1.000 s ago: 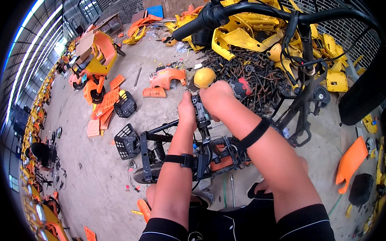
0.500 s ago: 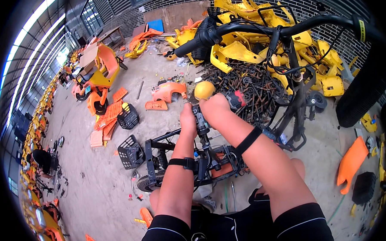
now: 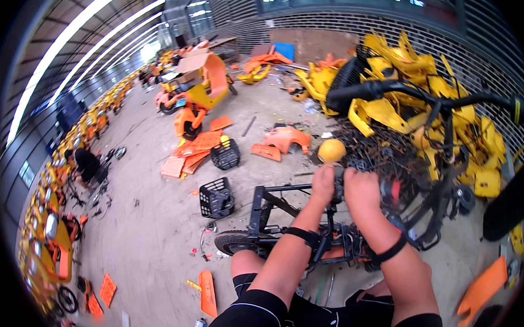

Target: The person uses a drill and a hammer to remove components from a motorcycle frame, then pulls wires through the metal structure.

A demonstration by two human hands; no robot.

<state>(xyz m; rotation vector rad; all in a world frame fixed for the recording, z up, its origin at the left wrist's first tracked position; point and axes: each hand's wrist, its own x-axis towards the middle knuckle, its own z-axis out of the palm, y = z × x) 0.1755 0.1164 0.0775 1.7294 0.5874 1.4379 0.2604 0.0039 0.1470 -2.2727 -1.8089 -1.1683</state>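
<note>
A dark part (image 3: 338, 186) stands above a black bike frame (image 3: 256, 210), between both hands. The left hand (image 3: 323, 183) is curled around it; the right hand (image 3: 359, 186) bends in against the other side, fingers hidden, so its grip cannot be told. Beyond lies a yellow dome (image 3: 331, 150); a black basket (image 3: 217, 199) sits leftward on the floor (image 3: 153, 226).

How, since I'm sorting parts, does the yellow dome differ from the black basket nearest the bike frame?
The yellow dome is rounded; the black basket is boxy. The dome looks smooth; the basket, full of openings. The dome shows just beyond the left hand; the basket, left of the bike frame.
</note>
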